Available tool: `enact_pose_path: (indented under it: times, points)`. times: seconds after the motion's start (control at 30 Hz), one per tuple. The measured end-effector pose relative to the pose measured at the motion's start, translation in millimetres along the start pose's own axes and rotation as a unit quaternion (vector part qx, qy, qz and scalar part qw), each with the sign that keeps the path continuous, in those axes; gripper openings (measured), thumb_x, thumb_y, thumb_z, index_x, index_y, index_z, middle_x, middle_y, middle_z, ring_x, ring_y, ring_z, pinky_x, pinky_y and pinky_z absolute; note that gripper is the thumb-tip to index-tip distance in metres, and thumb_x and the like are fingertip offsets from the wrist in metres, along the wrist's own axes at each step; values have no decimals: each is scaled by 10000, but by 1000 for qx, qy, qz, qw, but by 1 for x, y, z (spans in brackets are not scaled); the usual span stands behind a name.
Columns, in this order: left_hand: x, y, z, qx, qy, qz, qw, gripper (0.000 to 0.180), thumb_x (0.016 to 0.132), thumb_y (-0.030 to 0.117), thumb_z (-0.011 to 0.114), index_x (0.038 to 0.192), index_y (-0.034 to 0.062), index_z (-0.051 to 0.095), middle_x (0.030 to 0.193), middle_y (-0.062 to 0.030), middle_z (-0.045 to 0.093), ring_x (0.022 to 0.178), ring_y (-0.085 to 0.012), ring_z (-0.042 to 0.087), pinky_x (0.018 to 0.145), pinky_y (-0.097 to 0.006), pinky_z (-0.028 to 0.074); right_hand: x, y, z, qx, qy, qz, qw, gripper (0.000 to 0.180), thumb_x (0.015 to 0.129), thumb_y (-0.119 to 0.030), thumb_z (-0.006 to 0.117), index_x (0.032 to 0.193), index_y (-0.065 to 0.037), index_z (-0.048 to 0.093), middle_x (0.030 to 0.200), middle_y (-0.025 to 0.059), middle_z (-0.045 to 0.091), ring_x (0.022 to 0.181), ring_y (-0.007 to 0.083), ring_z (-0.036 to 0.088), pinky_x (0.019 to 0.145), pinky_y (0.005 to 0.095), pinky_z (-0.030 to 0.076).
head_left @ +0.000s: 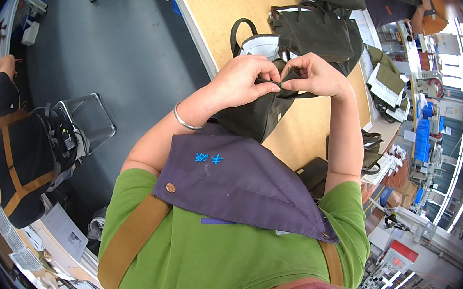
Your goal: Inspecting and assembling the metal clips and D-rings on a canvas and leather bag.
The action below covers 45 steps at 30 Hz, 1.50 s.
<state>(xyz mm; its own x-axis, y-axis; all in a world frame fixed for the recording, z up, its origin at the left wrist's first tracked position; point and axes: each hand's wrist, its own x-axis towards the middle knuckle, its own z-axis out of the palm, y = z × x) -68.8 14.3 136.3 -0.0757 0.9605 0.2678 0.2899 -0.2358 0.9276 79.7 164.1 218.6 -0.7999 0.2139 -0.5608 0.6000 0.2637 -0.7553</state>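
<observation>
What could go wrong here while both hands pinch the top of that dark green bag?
1. Both the left hand and right hand pinch one small spot on the dark green bag; if either grip slips, the fabric could spring loose.
2. The bag seems to sit near the edge of the wooden table, so it might slide off.
3. More bags lie close behind; straps could tangle.

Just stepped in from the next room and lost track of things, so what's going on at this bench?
A person in a green shirt and purple apron stands at a wooden worktable, working on a dark olive bag. The left hand and right hand meet at the bag's top edge, fingertips pinching the fabric. More dark bags sit further along the table. Another person stands at the left.
</observation>
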Motion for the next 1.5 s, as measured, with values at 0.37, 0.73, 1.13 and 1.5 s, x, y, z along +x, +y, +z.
enact_pose_path:
  times: [0.37, 0.73, 1.13, 1.5]
  points:
    - [13, 6, -5, 151, 57, 105, 981, 96, 819, 126, 698, 842, 94, 611, 782, -61, 596, 777, -248, 554, 740, -390, 430, 10, 13, -7, 21, 20, -38, 999, 124, 745, -62, 739, 847, -20, 682, 652, -59, 549, 597, 34, 437, 540, 228, 353]
    - [6, 6, 7, 14, 88, -43, 995, 250, 764, 163, 793, 872, 37, 606, 721, -52, 674, 627, -152, 652, 601, -268, 494, 15, 12, -15, 122, 27, -34, 992, 161, 918, -186, 645, 923, -27, 673, 704, -39, 574, 628, 50, 488, 559, 212, 417]
    - [1, -1, 8, -17, 103, -53, 993, 176, 798, 167, 763, 811, 15, 676, 760, -57, 683, 666, -133, 617, 635, -271, 485, 12, 7, 8, 27, 175, -55, 983, 117, 873, -107, 666, 875, 6, 698, 729, -4, 648, 654, 57, 545, 594, 233, 457]
    - [2, 1, 10, -45, 106, -108, 987, 183, 861, 189, 730, 831, 19, 670, 753, 19, 643, 677, -53, 513, 634, -233, 447, -5, 7, 12, -33, 212, -102, 971, 124, 841, -108, 685, 907, -7, 716, 730, 26, 643, 642, 74, 525, 602, 253, 441]
